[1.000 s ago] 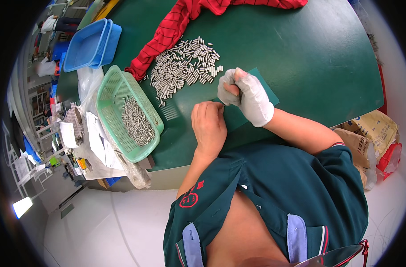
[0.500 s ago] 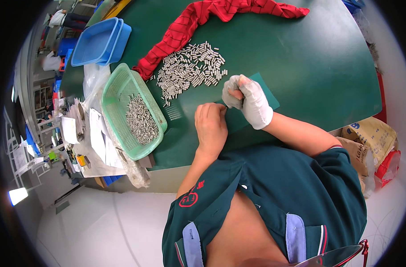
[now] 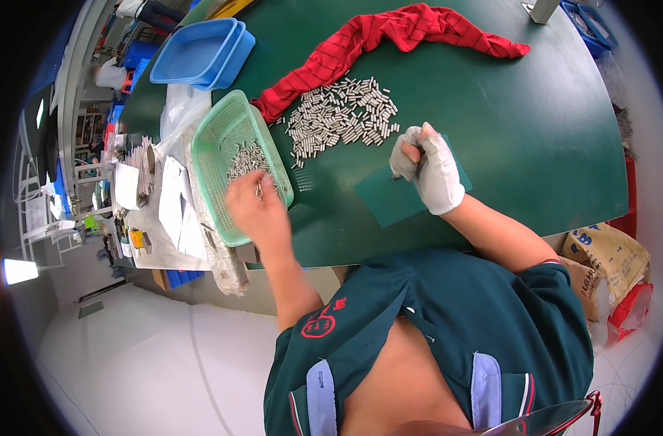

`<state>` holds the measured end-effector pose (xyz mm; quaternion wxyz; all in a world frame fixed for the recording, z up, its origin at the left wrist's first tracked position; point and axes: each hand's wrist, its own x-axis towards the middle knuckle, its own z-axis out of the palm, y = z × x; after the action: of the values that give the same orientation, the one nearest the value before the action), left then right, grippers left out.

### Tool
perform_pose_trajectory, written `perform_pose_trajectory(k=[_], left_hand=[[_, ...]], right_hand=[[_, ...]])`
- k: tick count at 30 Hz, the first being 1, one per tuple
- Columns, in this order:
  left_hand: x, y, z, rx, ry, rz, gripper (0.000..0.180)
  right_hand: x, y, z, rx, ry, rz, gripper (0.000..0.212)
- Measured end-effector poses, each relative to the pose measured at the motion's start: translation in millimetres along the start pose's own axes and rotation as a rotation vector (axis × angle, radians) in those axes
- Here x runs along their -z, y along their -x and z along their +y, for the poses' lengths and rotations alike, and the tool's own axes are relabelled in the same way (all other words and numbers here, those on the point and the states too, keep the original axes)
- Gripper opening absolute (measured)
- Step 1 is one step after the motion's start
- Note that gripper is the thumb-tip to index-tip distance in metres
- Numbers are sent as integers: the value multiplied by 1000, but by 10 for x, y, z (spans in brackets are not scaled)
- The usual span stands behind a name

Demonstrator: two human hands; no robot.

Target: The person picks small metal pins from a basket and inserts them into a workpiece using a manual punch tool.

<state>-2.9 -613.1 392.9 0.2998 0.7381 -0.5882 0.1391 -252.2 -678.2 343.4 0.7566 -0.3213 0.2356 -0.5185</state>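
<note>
My bare left hand (image 3: 259,211) is over the light green perforated basket (image 3: 202,178), slightly blurred by motion. Its fingers are bent and apart, with short metal pins (image 3: 246,161) showing beside and between them. My right hand (image 3: 435,173), in a whitish glove with bare fingertips, is closed above a green rectangular sheet (image 3: 386,198) on the table. What its fingers hold, if anything, is hidden. Beyond the hands lies a loose heap of similar silvery pins (image 3: 339,116).
A red dark-striped cloth (image 3: 346,47) curves behind the heap on the green table (image 3: 535,131). Stacked blue trays (image 3: 233,58) stand far left. Papers (image 3: 175,203) and plastic wrap lie left of the basket. Bags (image 3: 611,261) sit beyond the table's right edge.
My left hand has moved left, from beside my right hand to over the basket. My right hand stays closed above the green sheet. The whole view has shifted slightly.
</note>
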Motion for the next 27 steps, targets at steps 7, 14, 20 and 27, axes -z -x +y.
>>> perform_pose_trajectory(k=[7,14,20,27], left_hand=[[-781,96,771,-321,400,-343,14],[-989,90,867,-336,320,-376,14],[-982,113,811,-278,433,-410,11],[-836,184,621,90,1036,-542,4]], right_hand=[[-14,-2,-24,-54,-19,58,52],[-42,-4,-39,-47,30,82,53],[19,4,-6,-19,-49,39,45],[26,18,0,-34,-32,39,47]])
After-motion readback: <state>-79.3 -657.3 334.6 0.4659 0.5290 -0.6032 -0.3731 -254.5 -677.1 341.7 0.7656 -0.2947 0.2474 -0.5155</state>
